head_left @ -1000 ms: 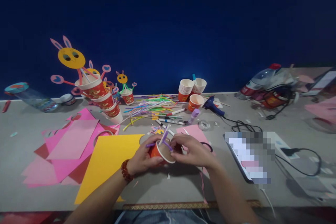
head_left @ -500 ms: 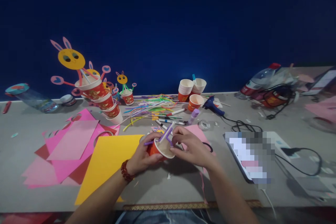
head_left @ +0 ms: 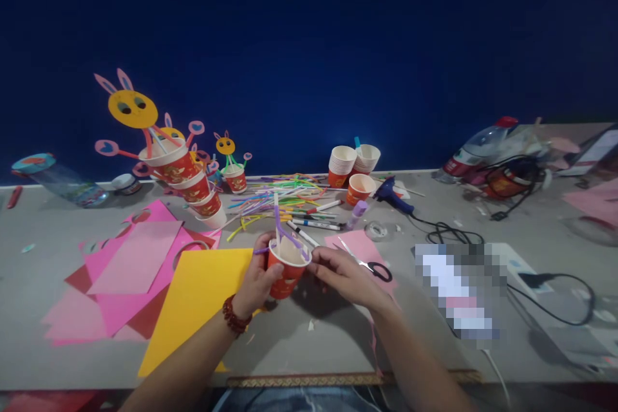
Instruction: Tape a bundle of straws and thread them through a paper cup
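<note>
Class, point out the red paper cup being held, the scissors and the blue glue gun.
red paper cup (head_left: 284, 273), head view, on its red side wall.
scissors (head_left: 379, 271), head view, on the black handle.
blue glue gun (head_left: 389, 193), head view, on its body.

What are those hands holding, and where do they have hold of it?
A red paper cup with purple straws in it. The left hand wraps its side; the right hand pinches near its rim.

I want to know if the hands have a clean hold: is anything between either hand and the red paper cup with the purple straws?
Nothing visible. The left hand wraps the red paper cup directly; the right hand touches its rim beside the purple straws.
</note>
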`<state>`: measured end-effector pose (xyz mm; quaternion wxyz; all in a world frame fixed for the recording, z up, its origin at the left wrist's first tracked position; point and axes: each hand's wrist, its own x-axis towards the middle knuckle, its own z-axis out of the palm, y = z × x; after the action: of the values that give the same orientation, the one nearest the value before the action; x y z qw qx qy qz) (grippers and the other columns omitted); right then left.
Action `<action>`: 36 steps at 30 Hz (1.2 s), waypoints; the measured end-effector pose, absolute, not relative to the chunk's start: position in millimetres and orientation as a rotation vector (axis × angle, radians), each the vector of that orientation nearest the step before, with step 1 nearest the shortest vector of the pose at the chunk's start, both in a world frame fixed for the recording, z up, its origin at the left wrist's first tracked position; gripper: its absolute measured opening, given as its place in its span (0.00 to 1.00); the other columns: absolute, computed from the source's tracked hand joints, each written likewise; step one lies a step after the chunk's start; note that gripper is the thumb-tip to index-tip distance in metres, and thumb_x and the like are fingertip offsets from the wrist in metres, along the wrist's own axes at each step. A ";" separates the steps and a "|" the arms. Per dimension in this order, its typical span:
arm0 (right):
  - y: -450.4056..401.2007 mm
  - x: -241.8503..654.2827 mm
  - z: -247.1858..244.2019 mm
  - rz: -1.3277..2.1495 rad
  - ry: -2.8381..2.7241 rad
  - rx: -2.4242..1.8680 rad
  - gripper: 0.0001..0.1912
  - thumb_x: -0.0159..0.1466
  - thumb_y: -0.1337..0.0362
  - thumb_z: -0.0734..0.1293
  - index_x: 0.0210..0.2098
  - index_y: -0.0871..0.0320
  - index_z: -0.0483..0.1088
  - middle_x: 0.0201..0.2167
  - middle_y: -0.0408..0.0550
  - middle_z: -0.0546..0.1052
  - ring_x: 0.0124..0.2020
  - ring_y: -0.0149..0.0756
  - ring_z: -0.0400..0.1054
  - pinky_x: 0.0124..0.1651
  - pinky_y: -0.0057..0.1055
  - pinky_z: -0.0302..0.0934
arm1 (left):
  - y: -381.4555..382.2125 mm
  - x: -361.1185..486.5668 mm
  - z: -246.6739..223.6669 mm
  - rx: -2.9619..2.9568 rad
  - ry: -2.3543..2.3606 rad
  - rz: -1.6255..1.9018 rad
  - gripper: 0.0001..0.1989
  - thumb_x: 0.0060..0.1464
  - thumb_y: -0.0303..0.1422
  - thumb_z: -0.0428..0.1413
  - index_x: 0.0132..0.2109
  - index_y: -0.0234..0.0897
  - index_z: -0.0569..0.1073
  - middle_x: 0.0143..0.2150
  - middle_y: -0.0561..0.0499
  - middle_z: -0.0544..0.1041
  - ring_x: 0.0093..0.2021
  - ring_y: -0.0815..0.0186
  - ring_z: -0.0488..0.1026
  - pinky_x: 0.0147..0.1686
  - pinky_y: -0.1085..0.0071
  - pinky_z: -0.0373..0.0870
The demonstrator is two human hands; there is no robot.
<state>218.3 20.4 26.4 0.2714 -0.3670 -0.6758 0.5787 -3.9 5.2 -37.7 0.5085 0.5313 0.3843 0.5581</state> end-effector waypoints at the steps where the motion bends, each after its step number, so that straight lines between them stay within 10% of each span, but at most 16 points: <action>1: 19.6 216.2 27.4 1.585 -1.799 -0.996 0.16 0.68 0.51 0.63 0.32 0.57 0.67 0.26 0.40 0.71 0.23 0.29 0.67 0.26 0.24 0.62 | 5.2 -3.8 -37.0 1.289 0.958 1.371 0.27 0.54 0.44 0.59 0.58 0.41 0.63 0.55 0.45 0.69 0.54 0.55 0.68 0.56 0.57 0.66; 11: 22.4 223.4 26.3 1.761 -1.824 -0.950 0.18 0.67 0.51 0.63 0.29 0.58 0.69 0.27 0.44 0.77 0.27 0.32 0.71 0.32 0.28 0.65 | 0.8 1.5 -27.0 1.373 1.048 1.529 0.20 0.55 0.41 0.58 0.52 0.42 0.67 0.51 0.46 0.69 0.51 0.56 0.69 0.53 0.59 0.66; 20: 27.0 227.5 27.3 1.123 -1.857 -1.002 0.15 0.62 0.56 0.69 0.45 0.57 0.72 0.42 0.51 0.77 0.41 0.39 0.71 0.45 0.35 0.66 | 1.1 6.4 -14.3 1.642 0.952 1.398 0.23 0.54 0.38 0.61 0.56 0.44 0.66 0.55 0.45 0.69 0.57 0.54 0.66 0.58 0.55 0.62; 36: 25.7 211.9 22.0 1.256 -1.447 -1.047 0.16 0.60 0.50 0.71 0.33 0.58 0.71 0.26 0.43 0.71 0.27 0.33 0.65 0.30 0.28 0.62 | -12.2 16.1 -20.9 1.464 0.796 1.154 0.29 0.53 0.50 0.60 0.58 0.43 0.68 0.55 0.43 0.71 0.56 0.51 0.68 0.56 0.56 0.65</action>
<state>211.9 25.7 22.0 0.4608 -0.4257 -0.5882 0.5104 16.1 -12.2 -20.9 0.5290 0.6129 0.3333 0.4831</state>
